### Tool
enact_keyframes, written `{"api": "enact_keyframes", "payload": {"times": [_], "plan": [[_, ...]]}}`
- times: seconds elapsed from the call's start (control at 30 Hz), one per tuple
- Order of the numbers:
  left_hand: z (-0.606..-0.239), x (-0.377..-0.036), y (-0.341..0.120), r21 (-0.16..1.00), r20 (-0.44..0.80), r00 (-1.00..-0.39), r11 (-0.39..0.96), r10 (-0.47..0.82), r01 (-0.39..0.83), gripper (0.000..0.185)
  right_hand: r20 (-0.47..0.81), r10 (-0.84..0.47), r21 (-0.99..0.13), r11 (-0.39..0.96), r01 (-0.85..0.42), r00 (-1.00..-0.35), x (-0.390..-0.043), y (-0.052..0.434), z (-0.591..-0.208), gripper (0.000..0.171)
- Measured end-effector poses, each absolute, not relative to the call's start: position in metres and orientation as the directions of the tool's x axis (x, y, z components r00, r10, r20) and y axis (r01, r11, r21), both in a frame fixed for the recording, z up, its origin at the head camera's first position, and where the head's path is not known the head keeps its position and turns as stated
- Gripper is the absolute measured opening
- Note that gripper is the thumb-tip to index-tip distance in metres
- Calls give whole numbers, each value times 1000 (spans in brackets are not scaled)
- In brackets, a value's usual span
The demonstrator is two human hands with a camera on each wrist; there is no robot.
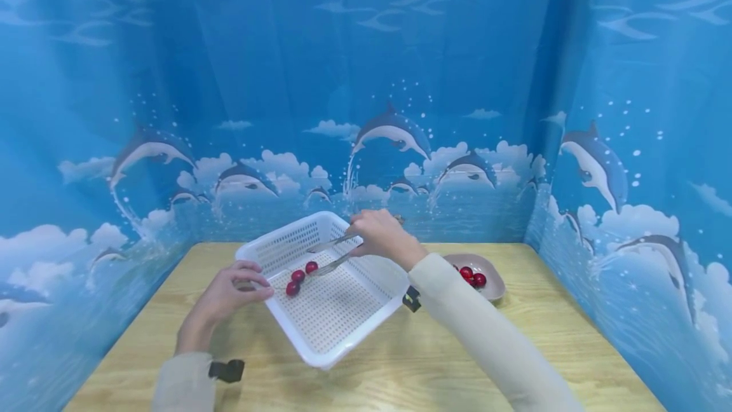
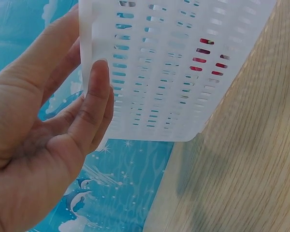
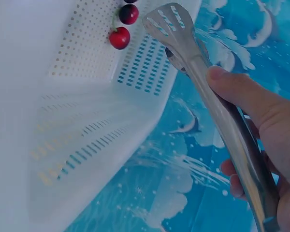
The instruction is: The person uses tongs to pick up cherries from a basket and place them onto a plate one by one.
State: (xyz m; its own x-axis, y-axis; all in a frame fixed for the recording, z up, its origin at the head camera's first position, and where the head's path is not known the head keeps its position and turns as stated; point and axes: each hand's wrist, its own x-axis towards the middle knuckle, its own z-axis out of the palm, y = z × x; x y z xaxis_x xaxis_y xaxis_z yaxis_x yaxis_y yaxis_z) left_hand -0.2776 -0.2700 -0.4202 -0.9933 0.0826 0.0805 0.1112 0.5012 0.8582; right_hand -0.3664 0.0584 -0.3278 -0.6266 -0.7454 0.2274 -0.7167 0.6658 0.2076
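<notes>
The left hand [image 1: 231,288] grips the white perforated basket's [image 1: 337,329] rim; the right hand [image 1: 380,237] holds metal tongs [image 1: 334,253], so a nudged cherry [image 1: 311,267] could roll.

1. This looks like a small booth set up for filming, not a real kitchen.
2. A blue curtain [image 1: 366,81] with jumping dolphins and clouds hangs on three sides.
3. A light wooden worktop [image 1: 515,348] fills the space between the curtain walls.
</notes>
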Motion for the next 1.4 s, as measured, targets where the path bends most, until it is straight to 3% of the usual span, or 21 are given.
{"api": "enact_keyframes", "payload": {"times": [0.4,0.87,1.4], "plan": [[-419,-277,-269,843,111,-988,517,103,148,27,108,-706,318,692,-649,-700,-388,17,-335,32],[-419,-276,-270,837,129,-985,520,117,172,27,74,-639,321,742,-589,-765,-393,-5,-352,30],[-419,-277,-269,845,103,-990,517,94,137,27,120,-698,303,703,-644,-706,-385,7,-337,29]]}}
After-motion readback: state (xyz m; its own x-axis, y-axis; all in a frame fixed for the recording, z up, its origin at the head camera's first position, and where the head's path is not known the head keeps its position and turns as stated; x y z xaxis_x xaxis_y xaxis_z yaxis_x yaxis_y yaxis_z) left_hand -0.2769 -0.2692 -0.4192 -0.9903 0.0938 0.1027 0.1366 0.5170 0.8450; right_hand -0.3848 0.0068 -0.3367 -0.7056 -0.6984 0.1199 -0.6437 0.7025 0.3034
